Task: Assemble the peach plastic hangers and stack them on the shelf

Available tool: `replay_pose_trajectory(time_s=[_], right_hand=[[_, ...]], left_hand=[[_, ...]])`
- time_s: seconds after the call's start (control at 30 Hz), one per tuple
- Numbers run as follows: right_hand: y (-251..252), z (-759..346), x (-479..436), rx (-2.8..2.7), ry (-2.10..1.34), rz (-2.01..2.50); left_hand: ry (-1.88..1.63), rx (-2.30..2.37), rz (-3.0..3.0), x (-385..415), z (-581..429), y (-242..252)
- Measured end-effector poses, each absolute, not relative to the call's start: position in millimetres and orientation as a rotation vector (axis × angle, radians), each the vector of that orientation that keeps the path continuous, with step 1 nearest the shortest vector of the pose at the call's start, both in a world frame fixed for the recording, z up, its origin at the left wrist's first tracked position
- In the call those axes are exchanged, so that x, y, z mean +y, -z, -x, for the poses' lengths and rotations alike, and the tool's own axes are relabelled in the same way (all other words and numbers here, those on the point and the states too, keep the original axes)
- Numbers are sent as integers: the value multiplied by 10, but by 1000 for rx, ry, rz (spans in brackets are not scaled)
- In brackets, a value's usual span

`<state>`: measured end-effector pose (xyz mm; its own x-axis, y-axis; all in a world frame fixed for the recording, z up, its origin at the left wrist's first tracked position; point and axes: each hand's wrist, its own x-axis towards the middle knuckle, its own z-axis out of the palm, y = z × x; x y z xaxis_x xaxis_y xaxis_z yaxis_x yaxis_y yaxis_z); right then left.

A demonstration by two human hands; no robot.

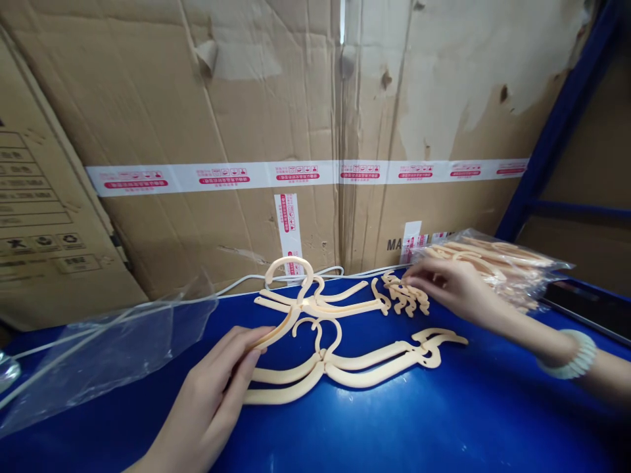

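My left hand (221, 374) pinches a cream plastic hanger piece (280, 330) by its arm, with the hook raised above the table. Under and beyond that hand lie more cream hanger pieces (379, 374), some with curved hooks; the left ends of the nearest ones pass behind my fingers. At the right, my right hand (453, 289) reaches to a small pile of wavy cream plastic pieces (409, 302). Its thumb and fingers are pressed together at the pile's edge, and what lies between the fingertips is hidden.
A clear bag of cream hanger pieces (493, 256) sits beyond my right hand, beside a dark flat object (591, 305). Clear plastic film (123, 355) and a white cable (241, 281) lie on the blue table (394, 433). Cardboard boxes (246, 118) stand behind; a blue post (557, 118) rises right.
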<state>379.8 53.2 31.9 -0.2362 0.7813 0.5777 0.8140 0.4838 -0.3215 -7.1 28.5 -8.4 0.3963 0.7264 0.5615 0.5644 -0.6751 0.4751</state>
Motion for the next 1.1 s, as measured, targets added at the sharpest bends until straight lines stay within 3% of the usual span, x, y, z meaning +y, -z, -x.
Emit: replay_pose_trajectory(time_s=[0.27,0.43,1.1], right_hand=[[-393,-3489,300,-1378,-775,1136],[-296,-3313,205,-1137,-1126,1104],[-186,-3338,243,-1052,-1522,1074]], left_hand=[[-1156,1085,-2390,278,52,82],[-1190,1051,-2424,269,54,79],[-1151,964,-2438,276,60,93]])
